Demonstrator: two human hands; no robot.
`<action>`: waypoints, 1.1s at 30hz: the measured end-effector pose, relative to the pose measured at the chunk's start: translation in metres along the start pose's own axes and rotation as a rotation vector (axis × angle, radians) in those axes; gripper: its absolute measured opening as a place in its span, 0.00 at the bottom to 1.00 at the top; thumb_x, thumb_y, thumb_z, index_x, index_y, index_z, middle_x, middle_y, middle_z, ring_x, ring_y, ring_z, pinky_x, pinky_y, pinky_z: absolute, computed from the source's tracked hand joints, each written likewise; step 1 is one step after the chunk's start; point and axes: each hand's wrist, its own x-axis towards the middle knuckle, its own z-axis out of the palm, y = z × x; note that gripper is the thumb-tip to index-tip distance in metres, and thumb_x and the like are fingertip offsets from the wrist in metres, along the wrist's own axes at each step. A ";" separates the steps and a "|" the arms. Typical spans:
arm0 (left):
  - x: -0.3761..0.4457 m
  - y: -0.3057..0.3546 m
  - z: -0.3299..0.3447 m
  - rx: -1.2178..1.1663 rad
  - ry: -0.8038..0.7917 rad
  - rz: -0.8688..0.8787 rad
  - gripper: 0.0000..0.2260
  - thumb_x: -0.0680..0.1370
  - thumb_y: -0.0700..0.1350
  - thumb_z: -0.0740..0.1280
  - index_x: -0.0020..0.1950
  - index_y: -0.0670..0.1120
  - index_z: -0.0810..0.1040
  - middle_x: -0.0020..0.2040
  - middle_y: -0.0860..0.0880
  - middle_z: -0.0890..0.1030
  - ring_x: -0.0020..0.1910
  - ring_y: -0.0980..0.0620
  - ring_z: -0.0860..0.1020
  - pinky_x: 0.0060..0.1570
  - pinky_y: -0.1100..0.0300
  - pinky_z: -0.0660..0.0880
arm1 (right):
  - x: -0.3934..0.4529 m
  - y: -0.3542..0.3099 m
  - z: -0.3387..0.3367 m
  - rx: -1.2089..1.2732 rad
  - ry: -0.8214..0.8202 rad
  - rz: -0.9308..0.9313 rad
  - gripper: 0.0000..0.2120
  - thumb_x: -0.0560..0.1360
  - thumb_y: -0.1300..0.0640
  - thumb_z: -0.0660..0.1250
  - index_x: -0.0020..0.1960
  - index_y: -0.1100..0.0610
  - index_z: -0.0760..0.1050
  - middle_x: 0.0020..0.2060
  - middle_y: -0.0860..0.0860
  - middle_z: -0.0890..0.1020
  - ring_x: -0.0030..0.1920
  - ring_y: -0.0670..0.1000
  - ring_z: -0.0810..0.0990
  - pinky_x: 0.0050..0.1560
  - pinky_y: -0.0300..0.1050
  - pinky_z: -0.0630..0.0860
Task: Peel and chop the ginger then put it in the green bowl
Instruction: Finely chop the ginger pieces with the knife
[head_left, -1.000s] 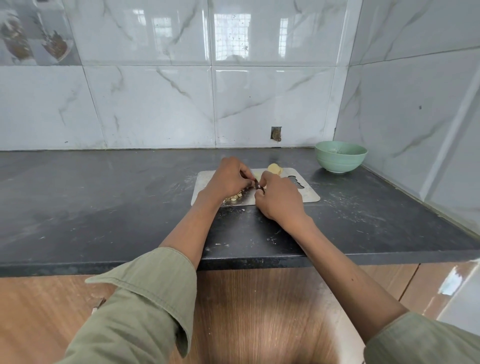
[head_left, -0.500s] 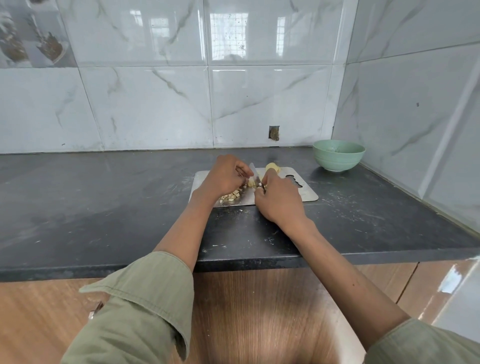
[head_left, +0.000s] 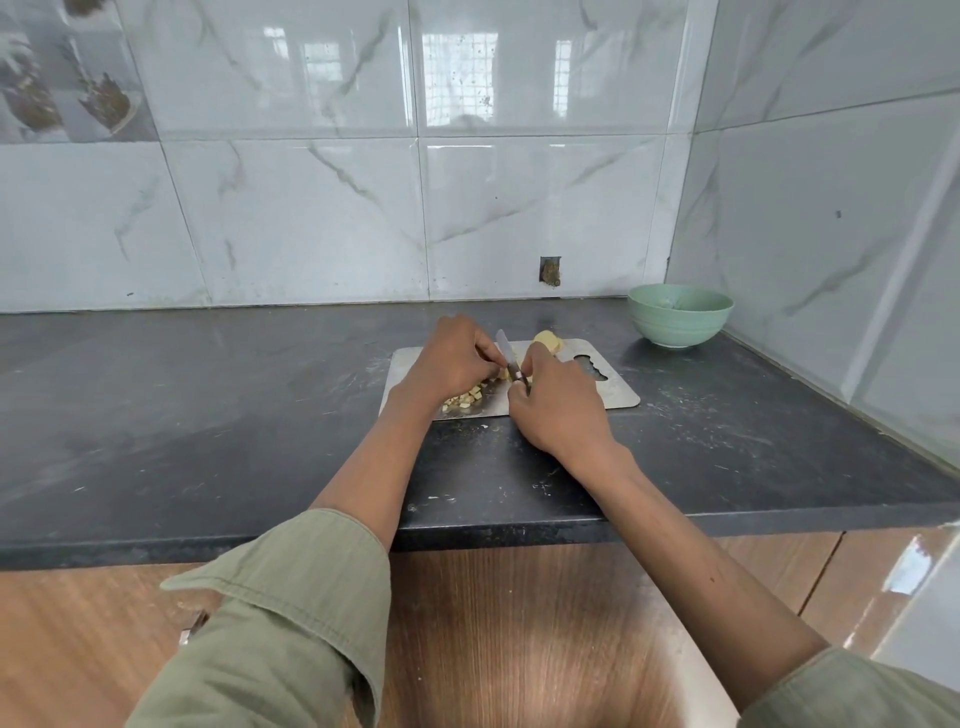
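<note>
A metal cutting board (head_left: 618, 392) lies flat on the dark countertop (head_left: 208, 415), and everything else is placed from it. Over the board's left part the left hand (head_left: 452, 364) is curled down, its fingertips pinching a small piece of ginger (head_left: 503, 373) against the board. Just nearer than that hand, at the board's near left edge, sits a small heap of chopped ginger (head_left: 464, 401). At the board's middle the knife (head_left: 506, 353) stands tilted, blade tip pointing away toward the wall, its edge at the pinched piece. The right hand (head_left: 558, 410) grips the knife's handle from the board's near side. On the board's far edge lies a larger peeled ginger chunk (head_left: 548, 342). Well beyond the board's right end, in the countertop corner, stands the green bowl (head_left: 679, 322), upright.
</note>
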 end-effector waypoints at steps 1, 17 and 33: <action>0.000 0.000 0.000 0.002 0.001 -0.001 0.08 0.69 0.35 0.80 0.43 0.47 0.89 0.35 0.57 0.85 0.32 0.62 0.81 0.39 0.63 0.80 | 0.000 0.000 0.000 -0.002 -0.002 -0.001 0.06 0.78 0.55 0.62 0.53 0.55 0.71 0.41 0.54 0.78 0.45 0.59 0.76 0.39 0.50 0.68; -0.005 0.005 -0.001 -0.027 0.003 -0.026 0.05 0.70 0.34 0.79 0.43 0.42 0.89 0.31 0.56 0.82 0.28 0.66 0.78 0.33 0.73 0.73 | 0.008 -0.007 -0.002 -0.026 -0.093 0.042 0.06 0.75 0.58 0.64 0.51 0.54 0.75 0.45 0.55 0.78 0.51 0.61 0.76 0.43 0.47 0.67; 0.001 0.000 -0.002 -0.054 -0.021 -0.044 0.10 0.69 0.32 0.77 0.45 0.46 0.89 0.37 0.49 0.87 0.38 0.52 0.86 0.42 0.61 0.83 | 0.000 0.001 0.002 -0.019 0.009 0.020 0.09 0.79 0.53 0.62 0.56 0.56 0.70 0.45 0.57 0.80 0.47 0.61 0.77 0.40 0.50 0.68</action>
